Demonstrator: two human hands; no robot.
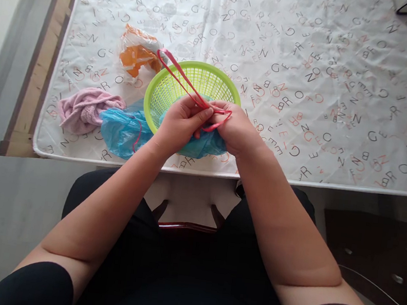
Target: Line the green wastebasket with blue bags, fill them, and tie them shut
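Over the near side of a yellow-green plastic basket (151,95), my two hands meet with their fingers pinched close together. A thin red drawstring (182,76) runs between them, with a long loop reaching up to the left and a smaller loop lying over my right hand (232,124). My left hand (183,123) is closed on the string, its thumb pressed near the crossing. The right fingers are closed around the string too, partly hidden. Beneath the hands, a blue-green plastic bag (207,145) bulges in and in front of the basket.
A crumpled blue plastic bag (121,133) with a red string lies left of the basket, beside a pink towel (87,110). Behind them sits a crumpled orange-and-clear plastic bag (139,54). The letter-printed mattress (292,45) ends at a white-piped edge before my knees.
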